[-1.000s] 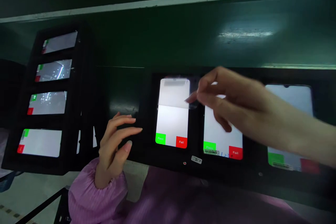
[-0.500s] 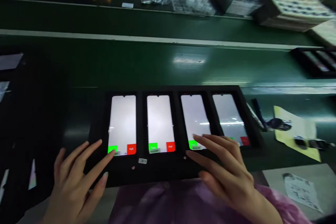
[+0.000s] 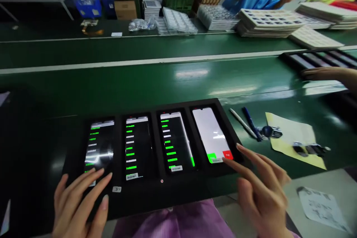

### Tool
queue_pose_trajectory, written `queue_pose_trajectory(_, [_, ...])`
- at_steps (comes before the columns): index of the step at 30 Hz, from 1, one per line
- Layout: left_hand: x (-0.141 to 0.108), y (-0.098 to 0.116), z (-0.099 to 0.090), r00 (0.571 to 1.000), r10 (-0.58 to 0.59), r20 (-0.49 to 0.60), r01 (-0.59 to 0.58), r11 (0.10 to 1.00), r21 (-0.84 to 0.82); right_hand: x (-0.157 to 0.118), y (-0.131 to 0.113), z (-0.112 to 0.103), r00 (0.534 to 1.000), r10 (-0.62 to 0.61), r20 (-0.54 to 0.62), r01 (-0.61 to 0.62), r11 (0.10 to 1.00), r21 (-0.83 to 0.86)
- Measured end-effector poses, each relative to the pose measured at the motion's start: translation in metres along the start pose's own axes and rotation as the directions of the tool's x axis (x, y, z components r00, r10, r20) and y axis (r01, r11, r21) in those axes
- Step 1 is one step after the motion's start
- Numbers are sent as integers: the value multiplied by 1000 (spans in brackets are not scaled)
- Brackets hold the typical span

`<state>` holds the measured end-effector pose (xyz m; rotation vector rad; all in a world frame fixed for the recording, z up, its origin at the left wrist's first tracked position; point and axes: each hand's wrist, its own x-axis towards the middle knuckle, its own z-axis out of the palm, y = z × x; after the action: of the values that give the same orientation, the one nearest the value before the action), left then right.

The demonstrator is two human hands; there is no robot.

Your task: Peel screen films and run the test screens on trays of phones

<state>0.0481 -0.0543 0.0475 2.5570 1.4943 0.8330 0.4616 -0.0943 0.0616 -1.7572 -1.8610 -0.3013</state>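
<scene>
Four phones lie in separate slots of a black tray (image 3: 139, 189). The leftmost phone (image 3: 99, 141), the second phone (image 3: 142, 145) and the third phone (image 3: 177, 141) show dark screens with green and white text lines. On the rightmost phone (image 3: 210, 130) the screen is white with a green and a red box at the bottom. My left hand (image 3: 80, 202), fingers spread and holding nothing, covers the lower end of the leftmost phone. My right hand (image 3: 262, 189) is open, its index fingertip by the red box of the rightmost phone. Small labels sit near the phones' lower ends.
Right of the tray are a white pen (image 3: 244, 122), a blue pen (image 3: 251, 123) and yellow paper (image 3: 295, 137) with small dark items. Another person's hand (image 3: 320, 73) touches a second black tray (image 3: 295, 63). Stacked white trays (image 3: 267, 24) and clear plastic trays (image 3: 178, 20) stand behind.
The view has tilted up and shifted. Three phones have switched from white screens to text lists. My right hand has moved from the third phone to the rightmost one. Another person's hand has appeared at right.
</scene>
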Motion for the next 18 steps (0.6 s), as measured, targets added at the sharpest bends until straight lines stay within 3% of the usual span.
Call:
queue_pose_trajectory(4, [23,5,4,1000,-7,0,7,984,177,28,6,10,998,-62,26,58,992,113])
queue_pose_trajectory(9, [36,-10,8,998,-67,9,61,951,305,67,27,24,997,-42,62,37,997,74])
queue_pose_trajectory(18, [52,-17,10,990,-108,91,72,938,339,85,39,38,995,-28,100,19,996,89])
